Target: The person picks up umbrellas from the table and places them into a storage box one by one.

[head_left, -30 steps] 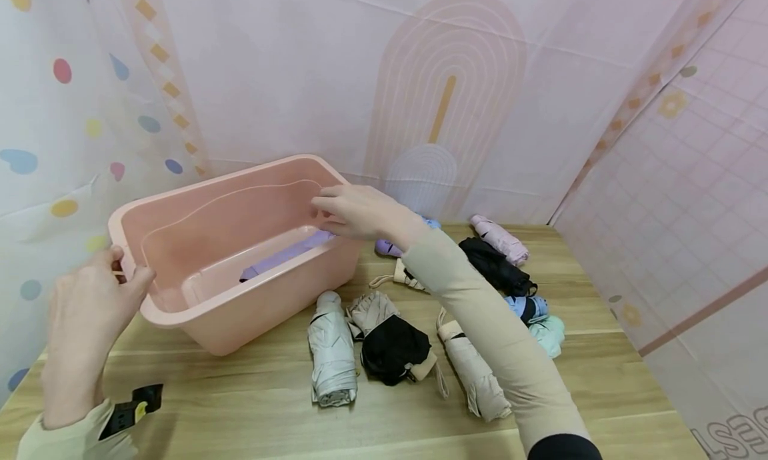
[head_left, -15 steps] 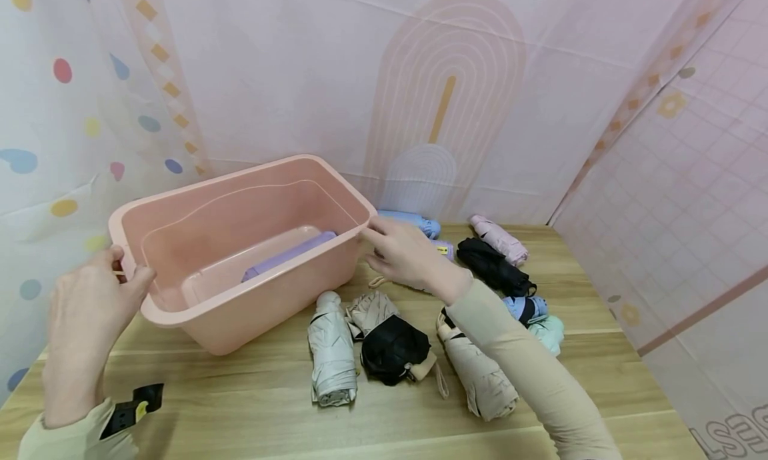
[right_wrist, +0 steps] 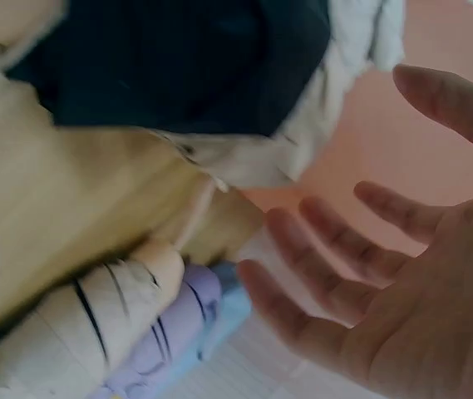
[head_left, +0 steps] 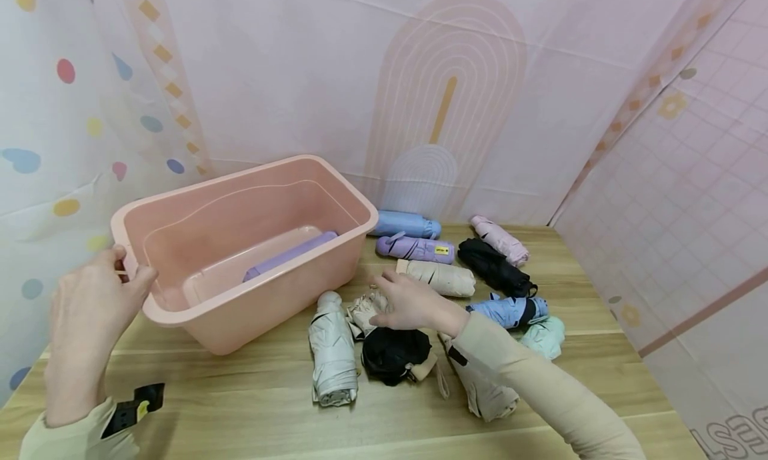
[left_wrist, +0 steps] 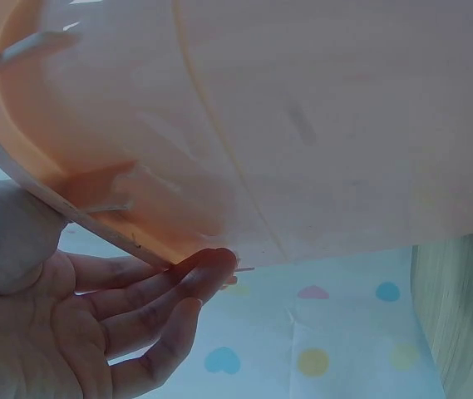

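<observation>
My left hand (head_left: 96,313) grips the left end of a pink plastic tub (head_left: 282,297), its thumb over the rim; the left wrist view has the fingers (left_wrist: 157,299) curled under that rim. A purple folded umbrella (head_left: 291,255) lies on the tub's floor. Holding nothing, my right hand (head_left: 417,305) hovers with spread fingers over a black-and-beige folded umbrella (head_left: 393,359) and partly covers it. In the right wrist view that umbrella's dark part (right_wrist: 194,66) is apart from the fingertips. A silver-grey folded umbrella (head_left: 333,357) lies left of it, in front of the tub.
Behind the right hand lie a cream umbrella (head_left: 447,279), a purple one (head_left: 420,249) and a light blue one (head_left: 405,225). Farther right are pink (head_left: 501,240), black (head_left: 495,267), blue (head_left: 510,311) and mint (head_left: 545,338) ones. A beige umbrella (head_left: 483,390) lies under the right forearm.
My right hand has left the tub's right side and moved down and right to above the black-and-beige umbrella. The purple umbrella stays in the tub. My left hand keeps its grip.
</observation>
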`<move>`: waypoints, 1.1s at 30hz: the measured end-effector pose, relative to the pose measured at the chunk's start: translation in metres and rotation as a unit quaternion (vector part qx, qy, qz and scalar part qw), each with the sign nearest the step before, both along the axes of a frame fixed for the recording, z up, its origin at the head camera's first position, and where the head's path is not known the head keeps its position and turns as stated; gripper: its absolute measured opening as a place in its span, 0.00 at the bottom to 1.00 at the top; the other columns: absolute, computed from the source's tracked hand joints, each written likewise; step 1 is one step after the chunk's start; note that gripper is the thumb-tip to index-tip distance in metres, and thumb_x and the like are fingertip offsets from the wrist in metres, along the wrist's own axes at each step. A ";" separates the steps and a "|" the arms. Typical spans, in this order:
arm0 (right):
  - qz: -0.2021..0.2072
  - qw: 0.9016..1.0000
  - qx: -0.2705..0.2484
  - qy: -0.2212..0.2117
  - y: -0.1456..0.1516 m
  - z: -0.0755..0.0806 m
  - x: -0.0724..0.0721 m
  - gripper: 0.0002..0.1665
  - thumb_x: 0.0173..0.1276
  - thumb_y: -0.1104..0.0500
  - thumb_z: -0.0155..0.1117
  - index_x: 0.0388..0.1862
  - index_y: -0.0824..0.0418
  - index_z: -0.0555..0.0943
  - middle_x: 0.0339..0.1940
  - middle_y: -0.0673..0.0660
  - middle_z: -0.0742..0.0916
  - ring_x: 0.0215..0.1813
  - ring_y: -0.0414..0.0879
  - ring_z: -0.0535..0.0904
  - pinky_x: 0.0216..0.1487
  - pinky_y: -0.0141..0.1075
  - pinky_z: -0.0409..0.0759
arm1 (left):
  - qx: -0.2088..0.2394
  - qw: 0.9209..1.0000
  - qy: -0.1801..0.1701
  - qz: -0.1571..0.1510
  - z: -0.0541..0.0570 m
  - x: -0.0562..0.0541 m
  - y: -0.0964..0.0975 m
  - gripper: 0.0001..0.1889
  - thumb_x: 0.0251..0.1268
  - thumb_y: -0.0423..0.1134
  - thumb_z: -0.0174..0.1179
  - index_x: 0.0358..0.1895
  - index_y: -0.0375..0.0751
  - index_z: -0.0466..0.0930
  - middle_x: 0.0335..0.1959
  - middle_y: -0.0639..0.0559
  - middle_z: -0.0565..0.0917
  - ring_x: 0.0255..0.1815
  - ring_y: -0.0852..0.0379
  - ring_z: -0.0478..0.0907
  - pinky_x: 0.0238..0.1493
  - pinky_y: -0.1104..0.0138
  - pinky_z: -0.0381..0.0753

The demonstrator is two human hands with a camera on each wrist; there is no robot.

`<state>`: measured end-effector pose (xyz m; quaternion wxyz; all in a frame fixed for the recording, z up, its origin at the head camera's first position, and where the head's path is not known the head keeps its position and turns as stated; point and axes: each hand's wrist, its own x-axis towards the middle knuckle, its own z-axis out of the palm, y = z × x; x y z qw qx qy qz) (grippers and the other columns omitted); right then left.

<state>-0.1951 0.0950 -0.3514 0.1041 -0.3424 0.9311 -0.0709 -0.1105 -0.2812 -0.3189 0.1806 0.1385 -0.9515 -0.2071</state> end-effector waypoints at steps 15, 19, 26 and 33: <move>-0.092 0.993 0.024 -0.066 0.002 -0.033 0.019 0.58 0.53 0.35 0.68 0.76 0.54 0.51 0.68 0.68 0.71 0.61 0.61 0.76 0.56 0.50 0.77 | 0.004 1.000 0.005 0.002 0.001 0.001 0.003 0.14 0.61 0.43 0.50 0.34 0.31 0.71 0.32 0.28 0.78 0.22 0.41 0.71 0.18 0.66 0.60; -0.110 0.991 0.022 -0.067 -0.001 -0.039 0.020 0.62 0.51 0.34 0.68 0.76 0.55 0.49 0.68 0.69 0.71 0.59 0.62 0.77 0.56 0.49 0.78 | 0.005 1.000 0.004 0.002 0.001 0.000 0.003 0.14 0.62 0.43 0.50 0.34 0.31 0.70 0.32 0.28 0.78 0.22 0.42 0.71 0.18 0.66 0.60; -0.128 0.988 0.014 -0.080 -0.004 -0.043 0.019 0.63 0.51 0.37 0.71 0.77 0.55 0.47 0.69 0.70 0.69 0.59 0.62 0.77 0.56 0.49 0.78 | 0.007 1.000 0.001 0.002 0.000 0.001 0.001 0.14 0.61 0.43 0.50 0.33 0.32 0.70 0.32 0.29 0.77 0.22 0.43 0.70 0.17 0.66 0.60; -0.133 0.986 0.008 -0.101 -0.005 -0.041 0.018 0.63 0.52 0.44 0.72 0.77 0.54 0.45 0.70 0.69 0.68 0.58 0.59 0.77 0.53 0.47 0.78 | 0.003 1.000 0.003 0.000 -0.002 -0.001 -0.001 0.14 0.61 0.44 0.50 0.33 0.32 0.71 0.32 0.30 0.78 0.21 0.44 0.71 0.16 0.66 0.61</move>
